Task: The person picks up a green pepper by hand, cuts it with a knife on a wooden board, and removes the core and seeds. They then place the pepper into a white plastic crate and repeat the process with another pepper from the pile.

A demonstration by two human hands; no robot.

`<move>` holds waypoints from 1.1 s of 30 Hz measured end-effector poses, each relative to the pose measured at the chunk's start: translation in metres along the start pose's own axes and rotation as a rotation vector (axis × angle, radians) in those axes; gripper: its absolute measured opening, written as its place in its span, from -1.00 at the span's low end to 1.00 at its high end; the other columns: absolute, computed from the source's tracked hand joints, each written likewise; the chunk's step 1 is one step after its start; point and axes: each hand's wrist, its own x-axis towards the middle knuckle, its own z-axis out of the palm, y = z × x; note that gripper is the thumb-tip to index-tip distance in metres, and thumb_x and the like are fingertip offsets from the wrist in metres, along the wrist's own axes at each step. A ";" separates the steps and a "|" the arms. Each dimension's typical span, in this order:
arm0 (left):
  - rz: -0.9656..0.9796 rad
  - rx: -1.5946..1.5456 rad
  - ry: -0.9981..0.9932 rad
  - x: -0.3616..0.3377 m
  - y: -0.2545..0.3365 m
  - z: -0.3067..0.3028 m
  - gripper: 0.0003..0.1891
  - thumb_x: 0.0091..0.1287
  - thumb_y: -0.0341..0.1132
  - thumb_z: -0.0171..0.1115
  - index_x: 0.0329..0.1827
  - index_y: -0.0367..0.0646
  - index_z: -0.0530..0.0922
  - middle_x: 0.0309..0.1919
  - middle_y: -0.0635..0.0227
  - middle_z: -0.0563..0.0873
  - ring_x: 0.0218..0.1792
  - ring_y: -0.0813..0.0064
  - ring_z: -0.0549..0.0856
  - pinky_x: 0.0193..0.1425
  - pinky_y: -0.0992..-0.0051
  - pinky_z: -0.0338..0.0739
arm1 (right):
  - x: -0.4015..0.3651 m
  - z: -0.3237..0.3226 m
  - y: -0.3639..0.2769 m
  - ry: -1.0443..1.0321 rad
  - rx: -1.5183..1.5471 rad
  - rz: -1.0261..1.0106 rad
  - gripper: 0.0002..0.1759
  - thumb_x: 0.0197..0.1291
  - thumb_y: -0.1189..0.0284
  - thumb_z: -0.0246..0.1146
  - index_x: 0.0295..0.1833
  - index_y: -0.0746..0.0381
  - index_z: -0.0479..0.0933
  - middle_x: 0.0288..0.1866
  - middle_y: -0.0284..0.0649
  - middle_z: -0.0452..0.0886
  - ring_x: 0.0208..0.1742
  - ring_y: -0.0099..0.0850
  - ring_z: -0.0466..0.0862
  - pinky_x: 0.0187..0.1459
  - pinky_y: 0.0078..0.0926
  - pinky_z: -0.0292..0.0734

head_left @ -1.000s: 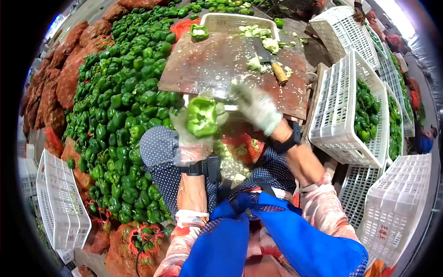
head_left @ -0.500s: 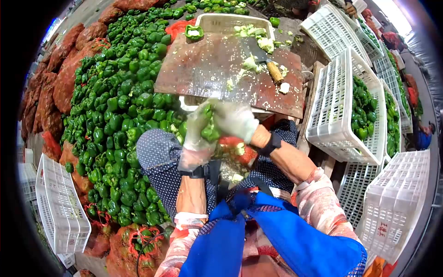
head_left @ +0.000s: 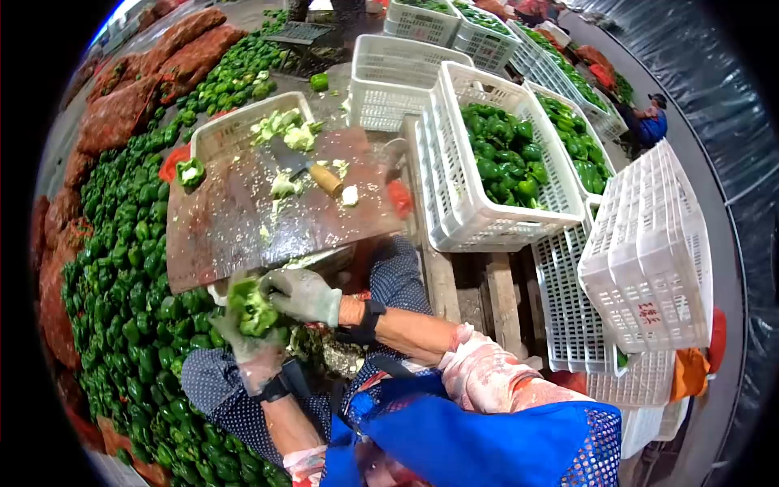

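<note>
My left hand [head_left: 250,344], in a pale glove, grips a green bell pepper [head_left: 253,310] whose lighter inner side faces up. Close against the pepper's right side is my right hand [head_left: 307,296], also gloved, its fingers curled; what they hold, if anything, is hidden. Just beyond both hands lies a wet, seed-strewn cutting board [head_left: 219,235]. A cleaver with a wooden handle [head_left: 326,180] rests on it among pale pepper cores [head_left: 286,185]. One cut green pepper [head_left: 190,172] sits at the board's far left corner.
Whole green peppers [head_left: 138,276] lie heaped on the left, with red mesh sacks [head_left: 122,114] behind. Behind the board is a white tub [head_left: 253,114] with pepper scraps. White crates [head_left: 479,223], some full of peppers, stand right, near wooden slats [head_left: 503,296]. A person [head_left: 652,122] sits far right.
The view has swung to the right, so the board and hands appear further left. The pepper in my left hand now shows its pale inner side, and my right hand sits at its side.
</note>
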 end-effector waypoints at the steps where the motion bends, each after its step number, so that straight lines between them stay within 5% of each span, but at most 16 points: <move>1: -0.037 -0.081 0.110 0.001 0.000 -0.009 -0.39 0.46 0.00 0.02 0.39 -0.31 0.37 0.22 0.15 0.58 0.22 0.33 0.56 0.33 0.36 0.47 | -0.003 -0.007 0.006 -0.097 0.032 -0.034 -0.61 0.18 0.24 0.25 0.09 0.17 0.53 -0.08 0.04 0.63 0.00 0.00 0.64 -0.02 -0.11 0.58; 3: -0.033 -0.153 -0.183 0.001 -0.002 0.000 -0.31 0.46 0.18 0.02 0.45 -0.18 0.34 0.22 0.21 0.58 0.20 0.33 0.58 0.24 0.32 0.54 | -0.019 0.001 0.012 -0.087 -0.029 -0.191 -0.42 0.15 0.13 0.29 0.25 0.15 0.45 0.18 0.10 0.50 -0.04 0.08 0.65 0.01 -0.08 0.59; 4: -0.086 -0.047 -0.103 0.007 -0.020 -0.011 -0.30 0.44 0.18 0.07 0.46 -0.14 0.34 0.24 0.24 0.57 0.21 0.34 0.58 0.25 0.32 0.54 | -0.024 0.002 0.011 -0.192 -0.146 -0.106 -0.28 0.14 0.08 0.31 0.38 0.10 0.35 0.36 0.13 0.34 0.02 0.11 0.63 0.06 -0.10 0.59; 6: 0.004 0.071 -0.036 0.009 -0.041 0.003 -0.28 0.38 0.12 0.22 0.49 -0.07 0.31 0.27 0.31 0.56 0.22 0.35 0.57 0.28 0.36 0.52 | -0.028 -0.016 0.015 -0.148 -0.096 0.033 -0.37 0.17 0.09 0.34 0.28 0.18 0.47 0.20 0.07 0.53 0.05 0.05 0.64 0.12 -0.13 0.57; 7: -0.108 0.060 -0.119 0.004 -0.032 0.017 -0.26 0.36 0.10 0.26 0.50 -0.06 0.29 0.29 0.33 0.54 0.23 0.34 0.56 0.30 0.29 0.52 | -0.030 -0.014 0.038 -0.067 -0.029 0.001 -0.40 0.17 0.10 0.36 0.23 0.21 0.51 0.14 0.02 0.60 0.06 -0.02 0.66 0.14 -0.17 0.57; 9: -0.286 -0.076 -0.250 0.000 -0.020 0.049 -0.23 0.33 0.09 0.30 0.52 -0.05 0.26 0.33 0.37 0.49 0.25 0.31 0.54 0.32 0.14 0.50 | -0.040 -0.053 0.042 -0.118 0.462 0.273 -0.50 0.21 0.21 0.38 0.19 0.24 0.56 0.08 -0.10 0.68 0.12 -0.23 0.66 0.18 -0.29 0.54; 11: -0.242 -0.155 -0.190 -0.003 -0.035 0.044 -0.25 0.34 0.09 0.29 0.50 -0.06 0.28 0.30 0.39 0.47 0.23 0.29 0.54 0.29 0.00 0.50 | -0.046 -0.112 0.042 0.005 0.518 0.222 -0.52 0.26 0.30 0.37 0.26 0.22 0.54 0.16 -0.17 0.65 0.17 -0.37 0.62 0.21 -0.35 0.52; 12: -0.256 -0.147 -0.177 0.001 -0.035 0.038 -0.28 0.35 0.07 0.29 0.49 -0.06 0.30 0.22 0.43 0.46 0.19 0.29 0.55 0.26 -0.03 0.52 | -0.054 -0.131 0.052 0.256 0.644 0.377 -0.59 0.36 0.32 0.26 0.26 0.22 0.54 0.16 -0.18 0.65 0.17 -0.36 0.62 0.22 -0.37 0.51; 13: -0.282 -0.112 -0.055 0.003 -0.027 0.041 -0.32 0.34 0.04 0.32 0.43 -0.07 0.35 0.14 0.42 0.50 0.15 0.28 0.58 0.24 -0.02 0.55 | -0.070 -0.162 0.104 0.362 0.843 0.294 -0.65 0.43 0.31 0.16 0.22 0.22 0.54 0.10 -0.21 0.66 0.08 -0.35 0.64 0.18 -0.43 0.54; 14: -0.279 -0.147 -0.039 0.006 -0.027 0.035 -0.35 0.34 0.01 0.33 0.41 -0.07 0.37 0.13 0.40 0.51 0.13 0.26 0.59 0.21 -0.02 0.56 | -0.073 -0.193 0.112 0.493 0.944 0.055 -0.68 0.47 0.32 0.06 0.19 0.21 0.53 0.04 -0.24 0.66 -0.01 -0.36 0.64 0.13 -0.47 0.56; 17: -0.213 -0.270 -0.048 0.014 -0.028 0.015 -0.46 0.38 -0.07 0.30 0.34 -0.08 0.42 0.13 0.32 0.52 0.08 0.21 0.62 0.18 -0.01 0.60 | -0.072 -0.275 0.104 0.787 1.459 -0.151 -0.67 0.50 0.24 0.06 0.21 0.17 0.50 0.01 -0.22 0.67 -0.27 -0.45 0.63 -0.17 -0.41 0.67; 20: -0.276 -0.311 -0.012 0.021 -0.028 0.004 -0.50 0.45 -0.10 0.19 0.36 -0.13 0.40 0.19 0.26 0.50 0.11 0.17 0.60 0.22 0.00 0.58 | -0.025 -0.251 0.088 0.686 1.133 0.021 -0.65 0.48 0.24 0.11 0.23 0.17 0.49 0.02 -0.12 0.66 -0.30 -0.44 0.67 -0.25 -0.52 0.66; 22: -0.281 -0.287 -0.017 0.023 -0.026 -0.001 -0.51 0.50 -0.13 0.09 0.41 -0.17 0.37 0.26 0.17 0.45 0.14 0.13 0.57 0.25 0.02 0.56 | 0.026 -0.209 0.047 0.452 0.823 0.118 -0.63 0.38 0.23 0.24 0.19 0.20 0.55 -0.03 -0.24 0.69 -0.23 -0.52 0.67 -0.24 -0.53 0.61; 27: -0.272 -0.139 0.046 0.034 -0.022 -0.018 -0.28 0.42 0.00 0.19 0.50 -0.25 0.20 0.31 0.12 0.39 0.18 0.13 0.55 0.27 0.04 0.56 | 0.183 -0.101 -0.018 -0.043 0.339 0.135 -0.56 0.34 0.31 0.25 0.27 0.24 0.50 0.11 -0.19 0.67 0.02 -0.40 0.69 -0.12 -0.44 0.65; 31: -0.310 -0.212 0.112 0.043 -0.003 -0.023 -0.17 0.30 0.00 0.37 0.49 -0.28 0.21 0.27 0.15 0.41 0.16 0.12 0.58 0.28 0.04 0.57 | 0.308 -0.009 0.004 -0.032 -0.305 -0.272 -0.55 0.28 0.19 0.19 0.20 0.20 0.53 0.14 0.06 0.63 0.09 -0.01 0.67 0.11 -0.08 0.55; 33: -0.279 -0.239 0.102 0.043 -0.007 -0.031 -0.21 0.35 -0.03 0.33 0.48 -0.31 0.20 0.25 0.15 0.43 0.19 0.14 0.57 0.28 0.05 0.56 | 0.343 0.022 -0.007 -0.182 -0.534 -0.255 -0.58 0.21 0.22 0.20 0.13 0.18 0.55 0.10 0.11 0.62 0.10 0.03 0.65 0.11 -0.05 0.55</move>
